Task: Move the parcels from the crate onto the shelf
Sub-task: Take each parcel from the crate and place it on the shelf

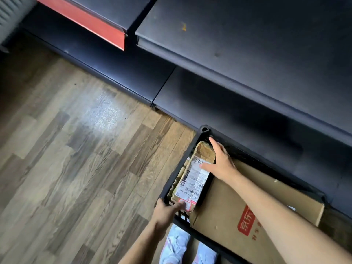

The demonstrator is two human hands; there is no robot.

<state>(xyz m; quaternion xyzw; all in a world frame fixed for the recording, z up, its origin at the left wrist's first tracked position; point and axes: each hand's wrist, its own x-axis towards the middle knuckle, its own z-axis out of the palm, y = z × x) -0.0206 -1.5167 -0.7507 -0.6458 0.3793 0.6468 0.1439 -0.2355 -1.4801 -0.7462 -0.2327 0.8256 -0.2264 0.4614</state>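
I am gripping the near end of the small parcel (192, 178) with my left hand (167, 210), thumb hooked at the crate (204, 130) rim, while my right hand (221, 161) is clasping its far end, sharing the load. Beside my right hand a large carton (238, 206) is lying flat. Beyond both, the dark shelf (247, 44) is waiting.

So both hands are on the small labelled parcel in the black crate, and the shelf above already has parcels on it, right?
Not quite: the head view shows the shelf bare. The rest holds: both the left hand and right hand are on the small labelled parcel in the black crate.
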